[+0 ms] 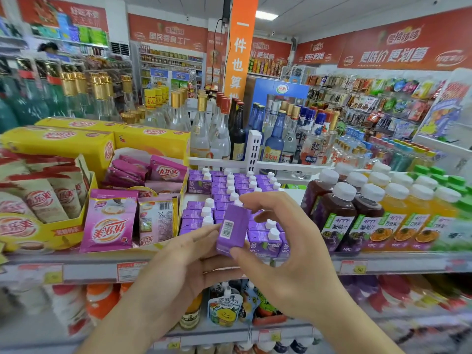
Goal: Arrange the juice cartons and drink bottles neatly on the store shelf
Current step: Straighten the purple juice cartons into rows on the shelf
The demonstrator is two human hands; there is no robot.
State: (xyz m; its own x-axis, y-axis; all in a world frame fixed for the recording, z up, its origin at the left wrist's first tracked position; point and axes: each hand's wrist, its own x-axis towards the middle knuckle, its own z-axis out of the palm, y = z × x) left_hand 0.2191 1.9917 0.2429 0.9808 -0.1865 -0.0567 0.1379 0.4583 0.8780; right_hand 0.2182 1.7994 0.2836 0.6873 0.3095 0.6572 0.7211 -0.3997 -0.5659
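Store shelf (pixel 255 263) rows look mostly tidy; one small purple juice carton (pixel 233 229) sits lifted, gripped between left hand (pixel 178 264) and right hand (pixel 288 259) fingers, front gap beyond it apparently unfilled

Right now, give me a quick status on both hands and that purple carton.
Left hand and right hand both pinch the purple carton, lifted, tilted, barcode showing. Shelved cartons directly behind. Nothing blocking.
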